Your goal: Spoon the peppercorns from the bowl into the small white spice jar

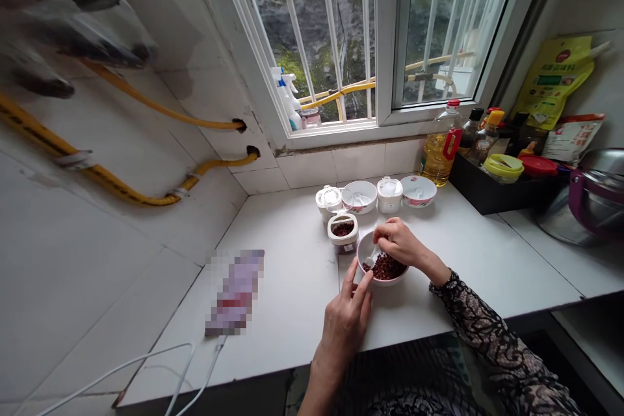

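A white bowl (361, 259) with a pink rim stands on the counter, dark reddish-brown peppercorn-like grains (389, 266) lying in it. My right hand (397, 240) is closed round the handle of a small white spoon (371, 261), whose head dips into the bowl beside the grains. At the bowl's near left side, my left hand (347, 312) has its fingers against the rim, holding it. Just behind and left of the bowl is a lidded seasoning jar (343, 231), its lid up and similar dark grains inside.
Behind stand two white seasoning jars (390, 195) (327, 203) and two shallow bowls (359, 197) (419, 191). An oil bottle (440, 149), a black box (480, 185) of condiments and a metal pot (597, 201) are to the right. A blurred-out phone-like object (236, 292) with a white cable (207, 370) lies left.
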The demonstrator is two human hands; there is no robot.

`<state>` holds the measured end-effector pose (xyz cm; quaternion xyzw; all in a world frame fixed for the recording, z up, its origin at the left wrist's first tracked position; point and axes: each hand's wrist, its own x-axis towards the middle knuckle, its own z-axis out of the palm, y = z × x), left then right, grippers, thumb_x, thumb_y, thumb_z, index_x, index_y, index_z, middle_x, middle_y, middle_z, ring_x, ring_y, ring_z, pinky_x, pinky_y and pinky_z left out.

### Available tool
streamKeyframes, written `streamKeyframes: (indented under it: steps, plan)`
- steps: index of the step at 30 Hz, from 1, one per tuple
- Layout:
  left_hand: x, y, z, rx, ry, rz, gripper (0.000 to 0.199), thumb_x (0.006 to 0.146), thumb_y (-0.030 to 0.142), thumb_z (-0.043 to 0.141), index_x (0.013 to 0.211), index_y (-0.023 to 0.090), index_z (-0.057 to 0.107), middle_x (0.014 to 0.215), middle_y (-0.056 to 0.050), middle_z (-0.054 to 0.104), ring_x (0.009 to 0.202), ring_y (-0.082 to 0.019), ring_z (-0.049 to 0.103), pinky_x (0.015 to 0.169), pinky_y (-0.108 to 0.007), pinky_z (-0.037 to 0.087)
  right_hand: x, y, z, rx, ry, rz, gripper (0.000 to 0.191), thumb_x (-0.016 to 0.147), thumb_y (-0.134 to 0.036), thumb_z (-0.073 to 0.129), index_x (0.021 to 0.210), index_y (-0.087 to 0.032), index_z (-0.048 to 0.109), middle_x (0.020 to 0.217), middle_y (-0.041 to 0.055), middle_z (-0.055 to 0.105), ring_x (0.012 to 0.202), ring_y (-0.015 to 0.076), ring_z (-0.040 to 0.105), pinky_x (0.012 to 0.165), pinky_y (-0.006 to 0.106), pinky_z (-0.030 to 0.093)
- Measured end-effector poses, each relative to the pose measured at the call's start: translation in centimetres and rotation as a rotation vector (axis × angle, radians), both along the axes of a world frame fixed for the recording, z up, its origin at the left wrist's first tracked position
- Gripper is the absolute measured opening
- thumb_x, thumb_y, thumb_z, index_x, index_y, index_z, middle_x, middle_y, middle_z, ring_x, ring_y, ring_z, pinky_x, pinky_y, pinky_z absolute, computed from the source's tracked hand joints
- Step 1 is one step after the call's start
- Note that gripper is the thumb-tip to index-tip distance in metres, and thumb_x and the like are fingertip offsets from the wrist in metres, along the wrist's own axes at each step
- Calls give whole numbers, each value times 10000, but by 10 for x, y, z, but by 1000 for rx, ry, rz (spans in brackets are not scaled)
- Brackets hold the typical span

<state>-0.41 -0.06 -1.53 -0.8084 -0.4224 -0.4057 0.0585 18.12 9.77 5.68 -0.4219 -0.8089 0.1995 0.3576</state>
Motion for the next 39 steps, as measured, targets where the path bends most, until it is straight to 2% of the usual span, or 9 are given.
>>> streamKeyframes:
  steps: [2, 5, 11, 18, 39]
  plan:
    - [0, 0, 0, -4, -2, -2, 359, 956, 119, 483, 1308, 180, 528, 1427, -207, 508, 801, -148, 716, 606, -218, 561, 2, 1, 1, -113, 84, -17, 202, 701, -116, 475, 628, -194, 646, 556, -15, 643, 556, 137, 538, 763, 307, 434]
    - [1, 0, -1, -15, -8, -6, 365, 953, 114, 480, 1308, 183, 526, 1432, -203, 505, 807, -149, 716, 595, -216, 555, 7, 4, 3, -292, 250, -65, 176, 678, -166, 478, 639, -187, 649, 512, -20, 602, 513, 135, 527, 584, 256, 410]
    - [0, 0, -2, -26, 1, 0, 390, 947, 114, 474, 1327, 194, 515, 1448, -193, 492, 793, -155, 716, 570, -227, 549, 11, 10, 5, -477, 537, -101, 118, 619, -220, 529, 610, -178, 639, 487, -24, 579, 496, 124, 520, 568, 250, 426]
    - [0, 1, -3, -32, -7, -10, 398, 947, 113, 475, 1333, 200, 509, 1452, -192, 488, 808, -150, 714, 594, -223, 558, 13, 13, 7, -522, 629, -113, 115, 576, -215, 550, 576, -178, 659, 469, -20, 590, 487, 118, 507, 560, 251, 429]
    - [1, 1, -1, -29, -14, -18, 397, 951, 125, 480, 1340, 199, 500, 1454, -202, 485, 793, -151, 715, 613, -233, 575, 13, 12, 7, -561, 645, -103, 118, 587, -239, 578, 616, -174, 672, 487, -19, 598, 514, 126, 515, 603, 275, 441]
